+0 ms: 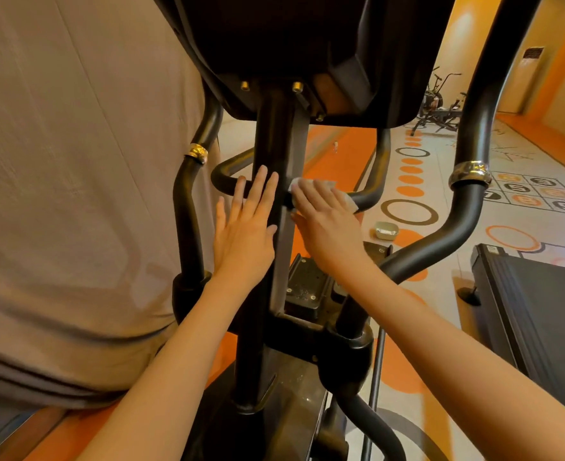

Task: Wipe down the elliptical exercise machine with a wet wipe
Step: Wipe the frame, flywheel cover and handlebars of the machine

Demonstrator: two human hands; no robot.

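While left hand [241, 227] lies flat, fingers spread, on the elliptical's column [282, 227], right hand [324, 217] presses wet wipe [311, 185] against it; wipe may bunch or slip off the edge.

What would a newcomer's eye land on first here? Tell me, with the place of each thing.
First the two hands at the centre: the right hand presses a white wet wipe against the elliptical's black centre post, while the left hand lies flat on the post's other side. Above them hangs the dark underside of the console. On the right, the orange-and-grey patterned floor stands out, with a small wipe pack lying on it.
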